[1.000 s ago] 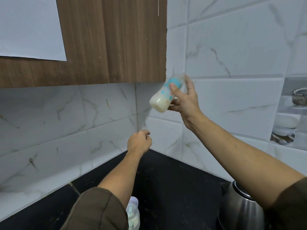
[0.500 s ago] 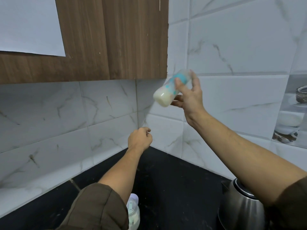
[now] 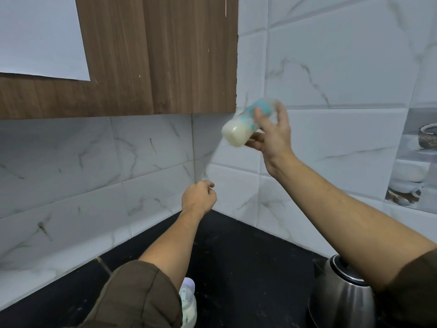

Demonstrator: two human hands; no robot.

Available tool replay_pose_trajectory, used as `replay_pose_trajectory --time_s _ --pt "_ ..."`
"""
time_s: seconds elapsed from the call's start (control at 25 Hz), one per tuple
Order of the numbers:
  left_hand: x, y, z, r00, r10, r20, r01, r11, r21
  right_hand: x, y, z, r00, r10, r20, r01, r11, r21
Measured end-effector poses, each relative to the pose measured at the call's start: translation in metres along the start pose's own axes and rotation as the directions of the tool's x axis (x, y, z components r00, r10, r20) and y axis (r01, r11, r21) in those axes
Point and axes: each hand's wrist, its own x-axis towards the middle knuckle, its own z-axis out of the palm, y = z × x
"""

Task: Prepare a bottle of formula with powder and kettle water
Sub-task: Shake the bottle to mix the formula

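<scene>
Bottle (image 3: 239,131) of milky formula held tilted in the air, under the corner of the wooden cupboard (image 3: 153,67).

Its long axis slants: the base points down-left toward the camera and the blurred top points up-right. The right hand (image 3: 275,138) grips it around the middle, thumb across the blue print. The left hand (image 3: 199,199) is a closed fist lower down, above the black counter (image 3: 248,268), with nothing seen in it.
</scene>
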Motion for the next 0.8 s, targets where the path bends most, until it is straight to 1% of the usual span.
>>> replay_pose_trajectory --time_s 0.04,0.08,0.12,0.16,0.2,0.24,0.28,0.32,0.36,0.4,0.48,0.52,0.56,0.6,0.64,0.68,0.72,0.76,0.8 --pt "-0.001 -0.001 -0.001 1.000 -0.001 -0.005 0.001 1.000 0.006 0.006 -0.002 0.001 0.990 0.010 -0.143 0.009 0.991 0.131" --pt "-0.001 -0.002 -0.003 1.000 -0.003 -0.011 0.003 1.000 0.009 0.012 -0.003 0.001 0.967 0.034 -0.252 0.031 0.969 0.247" --pt "0.000 -0.003 -0.004 1.000 -0.005 -0.015 0.005 1.000 0.009 0.015 -0.003 -0.001 0.952 0.057 -0.300 0.042 0.948 0.315" --pt "0.001 -0.005 -0.004 1.000 -0.005 -0.016 0.005 1.000 0.008 0.015 -0.003 -0.002 0.958 0.072 -0.276 0.020 0.948 0.316" --pt "0.001 -0.005 -0.003 1.000 -0.004 -0.014 0.004 1.000 0.007 0.012 -0.004 -0.002 0.978 0.072 -0.198 -0.021 0.968 0.249" --pt "0.001 -0.005 -0.002 1.000 -0.002 -0.011 0.002 1.000 0.006 0.006 -0.004 -0.001 0.996 0.062 -0.067 -0.053 0.991 0.126" --pt "0.001 -0.004 -0.002 1.000 -0.001 -0.008 0.001 1.000 0.004 -0.001 -0.003 0.001 0.996 0.058 0.065 -0.057 0.998 -0.018" --pt "0.000 -0.003 -0.002 1.000 0.002 -0.006 -0.002 1.000 0.003 -0.006 -0.001 0.000 0.987 0.054 0.151 -0.035 0.992 -0.123" --pt "0.000 -0.001 -0.001 1.000 0.008 -0.007 -0.008 1.000 0.002 -0.008 -0.001 0.000 0.985 0.037 0.168 -0.011 0.988 -0.152" --pt "-0.001 0.000 -0.002 1.000 0.013 -0.009 -0.013 1.000 0.001 -0.008 -0.001 0.001 0.993 0.012 0.118 0.000 0.995 -0.104" --pt "-0.002 -0.001 -0.004 1.000 0.016 -0.014 -0.016 1.000 0.003 0.000 -0.001 0.002 0.993 0.014 -0.114 0.001 0.992 0.125" --pt "-0.003 -0.003 -0.005 1.000 0.012 -0.017 -0.012 1.000 0.006 0.006 -0.002 0.001 0.972 0.038 -0.233 0.018 0.972 0.233" --pt "-0.003 -0.004 -0.006 1.000 0.006 -0.018 -0.006 1.000 0.012 0.012 -0.002 -0.001 0.950 0.061 -0.305 0.036 0.952 0.305" --pt "-0.002 -0.007 -0.007 1.000 0.000 -0.019 0.000 1.000 0.016 0.013 -0.002 -0.002 0.948 0.077 -0.310 0.031 0.945 0.327" --pt "-0.001 -0.008 -0.007 1.000 -0.004 -0.018 0.004 1.000 0.016 0.012 -0.002 -0.004 0.963 0.081 -0.256 0.000 0.954 0.301" --pt "0.000 -0.009 -0.006 1.000 -0.007 -0.015 0.008 1.000 0.013 0.009 -0.003 -0.005 0.986 0.072 -0.154 -0.037 0.976 0.215" --pt "0.000 -0.009 -0.006 1.000 -0.010 -0.010 0.010 1.000 0.009 0.004 -0.003 -0.005 0.998 0.054 -0.016 -0.052 0.995 0.086" --pt "0.000 -0.007 -0.005 1.000 -0.009 -0.008 0.009 1.000 0.005 -0.002 -0.003 -0.005 0.994 0.039 0.102 -0.035 0.999 -0.040" --pt "-0.001 -0.005 -0.006 1.000 -0.006 -0.008 0.006 1.000 0.003 -0.005 -0.002 -0.006 0.986 0.023 0.168 -0.004 0.994 -0.113"
